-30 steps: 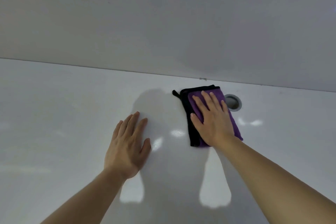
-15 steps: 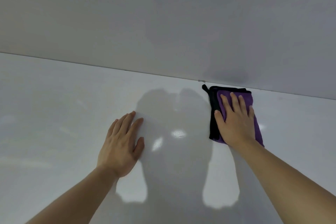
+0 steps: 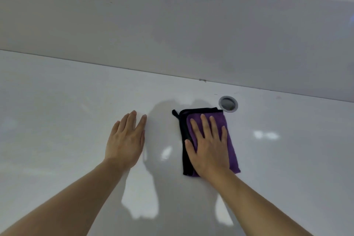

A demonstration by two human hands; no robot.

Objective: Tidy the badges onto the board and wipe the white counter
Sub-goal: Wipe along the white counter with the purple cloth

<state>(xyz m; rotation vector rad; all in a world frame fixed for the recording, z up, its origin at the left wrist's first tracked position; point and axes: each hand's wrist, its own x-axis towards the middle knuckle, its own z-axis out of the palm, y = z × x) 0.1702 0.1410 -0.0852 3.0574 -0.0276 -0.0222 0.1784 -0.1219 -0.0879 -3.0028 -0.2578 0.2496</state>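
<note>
White counter (image 3: 67, 120) bears right hand (image 3: 208, 145) pressing purple cloth (image 3: 230, 147)

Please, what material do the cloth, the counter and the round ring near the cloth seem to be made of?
Cloth: looks like soft microfibre, purple with a black side; fuzzy, matte pile.
Counter: hard, glossy white, perhaps stone or laminate; it mirrors lights and shadows.
Ring: probably brushed metal or grey plastic; dull silver sheen, set flush in the surface.

Both bare forearms reach forward from the near edge. The left hand (image 3: 125, 141) lies flat, palm down, fingers straight and close together. The right hand (image 3: 207, 146) is also flat, palm down, its fingers straight and slightly spread.
</note>
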